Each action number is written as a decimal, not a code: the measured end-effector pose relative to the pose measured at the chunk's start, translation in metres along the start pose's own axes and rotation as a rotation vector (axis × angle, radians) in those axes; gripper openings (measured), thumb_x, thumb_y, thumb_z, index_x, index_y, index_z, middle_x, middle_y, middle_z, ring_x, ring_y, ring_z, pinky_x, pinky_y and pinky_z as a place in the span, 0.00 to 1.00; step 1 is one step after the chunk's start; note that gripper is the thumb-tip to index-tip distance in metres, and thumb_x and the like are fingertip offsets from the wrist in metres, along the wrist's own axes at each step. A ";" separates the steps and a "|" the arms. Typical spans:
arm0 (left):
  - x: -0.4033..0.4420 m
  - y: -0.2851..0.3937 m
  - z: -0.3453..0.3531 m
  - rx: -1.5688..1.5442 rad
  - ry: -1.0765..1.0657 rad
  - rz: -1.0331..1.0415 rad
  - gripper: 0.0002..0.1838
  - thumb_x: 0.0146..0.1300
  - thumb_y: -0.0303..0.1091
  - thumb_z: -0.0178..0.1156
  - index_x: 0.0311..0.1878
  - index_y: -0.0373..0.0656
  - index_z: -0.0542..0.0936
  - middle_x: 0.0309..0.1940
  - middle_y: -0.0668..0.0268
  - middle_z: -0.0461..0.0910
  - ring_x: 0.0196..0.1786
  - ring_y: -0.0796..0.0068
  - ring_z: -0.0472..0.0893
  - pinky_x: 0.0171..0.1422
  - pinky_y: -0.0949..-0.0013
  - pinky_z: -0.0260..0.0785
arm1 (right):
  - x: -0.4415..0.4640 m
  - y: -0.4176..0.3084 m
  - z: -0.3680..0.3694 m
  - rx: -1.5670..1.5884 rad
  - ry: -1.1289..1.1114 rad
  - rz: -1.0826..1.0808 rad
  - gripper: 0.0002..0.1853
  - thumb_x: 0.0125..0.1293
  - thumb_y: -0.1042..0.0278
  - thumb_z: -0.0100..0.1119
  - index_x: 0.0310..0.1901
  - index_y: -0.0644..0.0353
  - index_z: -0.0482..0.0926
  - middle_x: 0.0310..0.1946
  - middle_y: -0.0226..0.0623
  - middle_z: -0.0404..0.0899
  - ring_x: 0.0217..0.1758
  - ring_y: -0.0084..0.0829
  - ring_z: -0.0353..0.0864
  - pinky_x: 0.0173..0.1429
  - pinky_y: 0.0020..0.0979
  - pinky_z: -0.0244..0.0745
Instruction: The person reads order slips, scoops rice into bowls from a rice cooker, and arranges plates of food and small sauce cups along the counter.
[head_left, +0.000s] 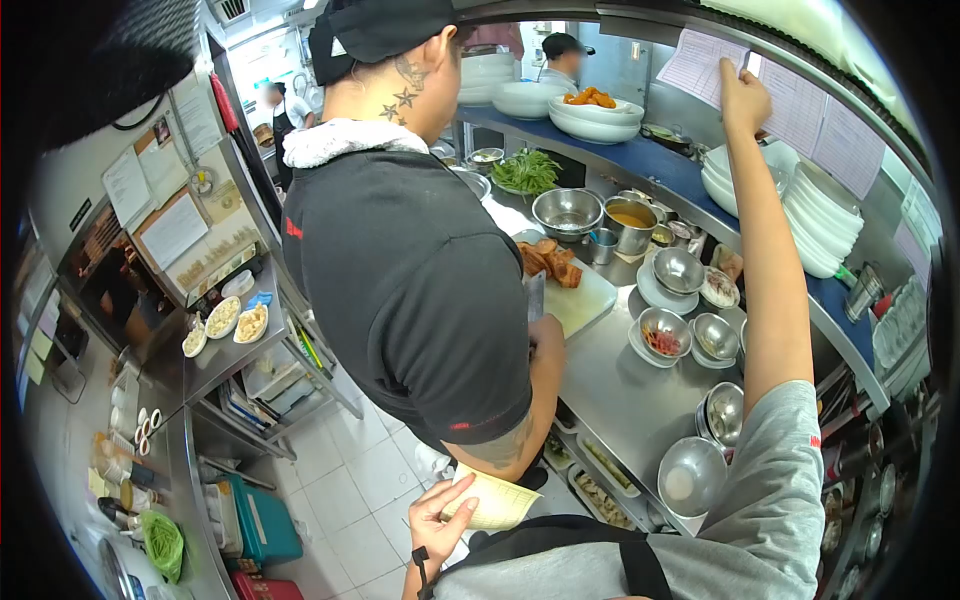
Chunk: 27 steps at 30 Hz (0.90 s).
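Curving gently, with ruled lines faintly visible across its face, the yellow slip (pixel 497 502) is held low at the front of the body, just below a co-worker's elbow (pixel 490 450) in the view. It is pinched at its left part by the left hand (pixel 447 518), whose thumb and fingers are closed on it; the wrist is bent upward, and a dark band (pixel 420 555) is worn there. The right hand (pixel 746 98) is raised high on an almost straight arm, with the grey sleeve (pixel 770 470) pushed back near the elbow. Its fingers are bent at the edge of a hanging printed sheet (pixel 700 66); whether the sheet is gripped or only touched cannot be told. More printed sheets (pixel 820 130) are hung beside it, above stacked white dishes (pixel 820 225). Beneath the raised arm, metal bowls (pixel 692 475) are set out on the steel bench (pixel 610 385). Farther left, browned food (pixel 550 262) is laid on a pale cutting board (pixel 590 300), beside which a blade (pixel 536 297) is held by the co-worker (pixel 400 270).
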<state>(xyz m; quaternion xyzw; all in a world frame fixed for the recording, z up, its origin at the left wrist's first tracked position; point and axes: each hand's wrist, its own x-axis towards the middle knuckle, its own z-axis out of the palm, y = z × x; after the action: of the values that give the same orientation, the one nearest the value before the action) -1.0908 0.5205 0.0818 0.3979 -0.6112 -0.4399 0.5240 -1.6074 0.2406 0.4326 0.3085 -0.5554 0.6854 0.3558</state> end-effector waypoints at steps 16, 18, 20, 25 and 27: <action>0.015 0.004 -0.004 0.005 -0.258 0.020 0.20 0.58 0.22 0.64 0.55 0.39 0.80 0.43 0.55 0.83 0.43 0.75 0.82 0.47 0.74 0.72 | -0.006 0.018 -0.008 0.000 -0.022 -0.199 0.15 0.62 0.51 0.59 0.50 0.33 0.83 0.29 0.38 0.83 0.32 0.31 0.79 0.44 0.30 0.74; 0.016 0.006 -0.005 -0.002 -0.277 0.029 0.20 0.58 0.22 0.64 0.56 0.39 0.80 0.42 0.56 0.83 0.42 0.75 0.82 0.47 0.75 0.72 | -0.006 0.014 -0.008 0.038 -0.014 -0.199 0.15 0.62 0.52 0.59 0.50 0.34 0.83 0.27 0.37 0.82 0.31 0.30 0.79 0.44 0.31 0.74; 0.017 0.008 -0.007 0.002 -0.289 0.030 0.21 0.58 0.22 0.64 0.56 0.39 0.80 0.41 0.57 0.83 0.41 0.76 0.81 0.46 0.75 0.71 | -0.008 0.008 -0.012 0.023 -0.044 -0.175 0.15 0.62 0.52 0.59 0.50 0.35 0.83 0.26 0.37 0.81 0.31 0.30 0.79 0.44 0.31 0.74; 0.018 0.003 -0.008 0.020 -0.302 0.031 0.21 0.58 0.22 0.64 0.57 0.39 0.79 0.40 0.57 0.83 0.39 0.77 0.81 0.45 0.75 0.71 | -0.023 -0.002 -0.033 0.183 -0.268 0.005 0.15 0.63 0.52 0.58 0.52 0.35 0.83 0.23 0.34 0.78 0.30 0.28 0.78 0.43 0.30 0.74; 0.019 0.006 -0.005 0.002 -0.318 0.043 0.22 0.57 0.22 0.64 0.57 0.39 0.79 0.42 0.56 0.83 0.41 0.76 0.81 0.47 0.75 0.72 | -0.022 -0.003 -0.032 0.162 -0.272 -0.016 0.15 0.64 0.52 0.57 0.52 0.35 0.83 0.24 0.34 0.79 0.29 0.27 0.79 0.41 0.29 0.74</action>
<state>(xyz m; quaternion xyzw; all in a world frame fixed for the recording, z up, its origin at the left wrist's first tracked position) -1.0882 0.5037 0.0929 0.3105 -0.6952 -0.4854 0.4297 -1.5934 0.2694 0.4100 0.4305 -0.5391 0.6769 0.2565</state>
